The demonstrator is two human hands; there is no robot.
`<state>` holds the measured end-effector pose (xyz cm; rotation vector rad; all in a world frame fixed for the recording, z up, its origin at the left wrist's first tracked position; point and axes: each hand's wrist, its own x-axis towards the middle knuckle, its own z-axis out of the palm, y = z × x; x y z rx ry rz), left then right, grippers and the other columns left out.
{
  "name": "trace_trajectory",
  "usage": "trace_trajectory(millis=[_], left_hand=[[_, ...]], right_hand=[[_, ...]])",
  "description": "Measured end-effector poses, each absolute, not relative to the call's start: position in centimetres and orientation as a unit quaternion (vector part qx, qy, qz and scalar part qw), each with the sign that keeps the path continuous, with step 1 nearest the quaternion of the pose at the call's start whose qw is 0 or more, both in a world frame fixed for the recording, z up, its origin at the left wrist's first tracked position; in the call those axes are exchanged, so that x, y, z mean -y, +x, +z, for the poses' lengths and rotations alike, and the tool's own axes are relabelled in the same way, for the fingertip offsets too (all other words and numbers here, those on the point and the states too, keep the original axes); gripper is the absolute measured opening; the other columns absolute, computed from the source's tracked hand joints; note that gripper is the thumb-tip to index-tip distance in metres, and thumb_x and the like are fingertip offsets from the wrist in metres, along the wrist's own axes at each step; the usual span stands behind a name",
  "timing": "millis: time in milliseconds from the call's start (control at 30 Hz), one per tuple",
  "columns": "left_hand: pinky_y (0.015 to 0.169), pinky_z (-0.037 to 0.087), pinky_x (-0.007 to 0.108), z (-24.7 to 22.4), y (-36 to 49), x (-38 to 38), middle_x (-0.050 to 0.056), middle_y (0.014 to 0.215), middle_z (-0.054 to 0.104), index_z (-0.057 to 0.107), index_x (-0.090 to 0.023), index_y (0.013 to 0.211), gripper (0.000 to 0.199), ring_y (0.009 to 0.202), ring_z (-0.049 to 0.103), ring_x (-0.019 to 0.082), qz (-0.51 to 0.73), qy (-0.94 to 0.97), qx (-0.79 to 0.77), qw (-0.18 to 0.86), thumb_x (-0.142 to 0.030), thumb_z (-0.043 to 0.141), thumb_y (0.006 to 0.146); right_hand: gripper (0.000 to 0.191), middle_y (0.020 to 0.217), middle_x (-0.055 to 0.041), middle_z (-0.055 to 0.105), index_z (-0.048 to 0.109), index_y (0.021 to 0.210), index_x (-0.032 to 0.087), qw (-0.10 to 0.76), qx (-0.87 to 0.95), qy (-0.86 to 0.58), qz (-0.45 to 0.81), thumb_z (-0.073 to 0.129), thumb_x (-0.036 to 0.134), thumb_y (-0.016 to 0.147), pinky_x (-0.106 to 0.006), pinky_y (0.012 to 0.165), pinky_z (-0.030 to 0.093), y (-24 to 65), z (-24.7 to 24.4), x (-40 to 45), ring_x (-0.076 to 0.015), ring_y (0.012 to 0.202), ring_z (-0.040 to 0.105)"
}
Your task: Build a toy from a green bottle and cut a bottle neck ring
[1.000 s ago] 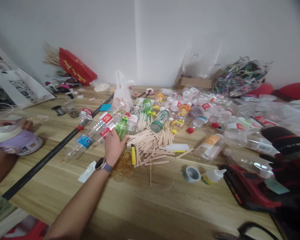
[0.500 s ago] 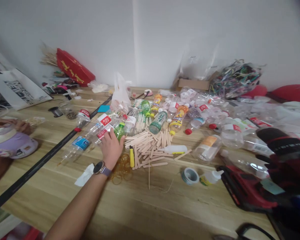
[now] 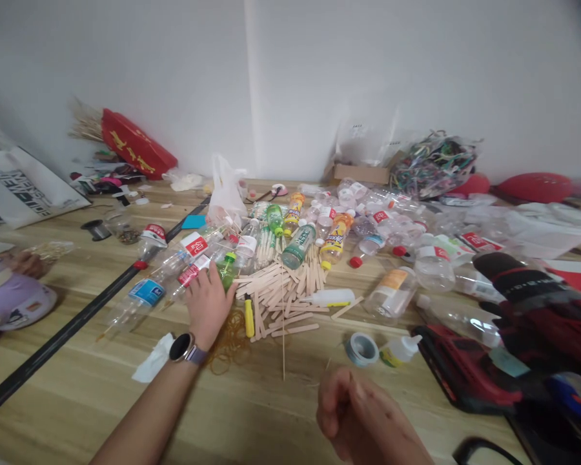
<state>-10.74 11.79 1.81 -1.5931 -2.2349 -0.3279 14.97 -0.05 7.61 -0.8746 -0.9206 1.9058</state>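
My left hand (image 3: 209,305), with a watch (image 3: 180,347) on its wrist, reaches over the bottles. Its fingers are stretched out and spread. The fingertips lie at a clear plastic bottle with a pink-red label (image 3: 190,274); whether they press on it I cannot tell. Beside the thumb is a small green bottle (image 3: 227,270). My right hand (image 3: 363,413) is low in the view, its fingers curled in toward the thumb with nothing visible in them. Between the hands lie a pile of wooden sticks (image 3: 281,290), a yellow-handled screwdriver (image 3: 248,316) and rubber bands (image 3: 230,345).
At right are a red and black power drill (image 3: 469,374), a tape roll (image 3: 362,349), a glue bottle (image 3: 399,351) and many plastic bottles (image 3: 392,290). A black strip (image 3: 77,318) crosses the left side. Another person's hand (image 3: 26,263) is by a purple container (image 3: 17,298).
My right hand has come into view from below. My left hand stays over the bottles, slightly lower in the picture. The view has shifted a little.
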Motion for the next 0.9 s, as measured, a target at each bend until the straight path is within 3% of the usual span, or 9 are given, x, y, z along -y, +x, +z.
trace_trajectory(millis=[200,300,400,567,667,733,900], left_hand=[[0.081,0.049,0.05,2.0,-10.8,-11.1,0.028,0.115,0.063,0.047,0.003,0.142,0.064,0.101,0.061,0.043,-0.125,-0.578,0.784,0.188,-0.042,0.053,0.096],[0.091,0.046,0.055,2.8,-10.1,-10.9,0.031,0.126,0.059,0.045,0.003,0.142,0.063,0.116,0.055,0.046,-0.149,-0.596,0.766,0.192,-0.041,0.051,0.097],[0.104,0.041,0.05,4.1,-8.2,-11.7,0.025,0.132,0.058,0.05,-0.005,0.14,0.055,0.124,0.052,0.039,-0.161,-0.658,0.714,0.175,-0.041,0.051,0.099],[0.103,0.046,0.042,6.0,-2.7,-16.5,0.015,0.123,0.066,0.056,-0.013,0.135,0.048,0.117,0.059,0.03,-0.144,-0.747,0.641,0.104,-0.041,0.059,0.096],[0.098,0.052,0.046,6.6,0.9,-20.8,0.016,0.121,0.067,0.058,-0.01,0.131,0.048,0.115,0.062,0.03,-0.131,-0.746,0.65,0.06,-0.042,0.063,0.096],[0.091,0.057,0.047,6.8,2.8,-23.8,0.011,0.13,0.063,0.06,-0.017,0.129,0.037,0.109,0.066,0.026,-0.122,-0.73,0.672,0.026,-0.035,0.064,0.097],[0.09,0.058,0.047,6.8,4.8,-29.0,0.011,0.13,0.063,0.06,-0.017,0.129,0.036,0.109,0.066,0.026,-0.094,-0.7,0.7,-0.101,-0.034,0.064,0.097]], right_hand=[[0.057,0.067,-0.0005,0.058,0.061,0.074,0.02,0.391,0.543,-0.416,0.616,0.054,0.075,0.087,-0.025,0.056,0.039,14.5,2.2,-1.5,-0.013,0.059,0.049],[0.053,0.067,-0.0006,0.062,0.061,0.074,0.019,0.34,0.723,-0.446,0.403,0.04,0.059,0.101,-0.022,0.054,0.04,14.2,-0.2,-2.1,-0.0129,0.061,0.057],[0.055,0.055,0.0019,0.059,0.056,0.064,0.019,0.328,0.812,-0.416,0.245,0.031,0.042,0.108,-0.021,0.048,0.033,13.9,-1.7,-2.2,-0.01,0.051,0.054],[0.05,0.056,0.0,0.063,0.056,0.065,0.02,0.373,0.851,-0.348,0.124,0.033,0.034,0.107,-0.027,0.054,0.033,13.1,-4.0,-2.0,-0.0125,0.051,0.053],[0.045,0.054,0.001,0.062,0.057,0.067,0.021,0.406,0.86,-0.305,0.044,0.036,0.029,0.106,-0.029,0.057,0.034,12.5,-6.0,-1.9,-0.0131,0.049,0.051],[0.044,0.051,0.0019,0.06,0.055,0.066,0.021,0.417,0.862,-0.288,0.003,0.038,0.026,0.106,-0.03,0.055,0.032,12.1,-7.0,-1.9,-0.0129,0.046,0.049],[0.045,0.047,0.0025,0.057,0.053,0.061,0.022,0.392,0.873,-0.288,-0.033,0.04,0.026,0.104,-0.032,0.049,0.027,12.2,-7.4,-2.3,-0.013,0.042,0.048]])
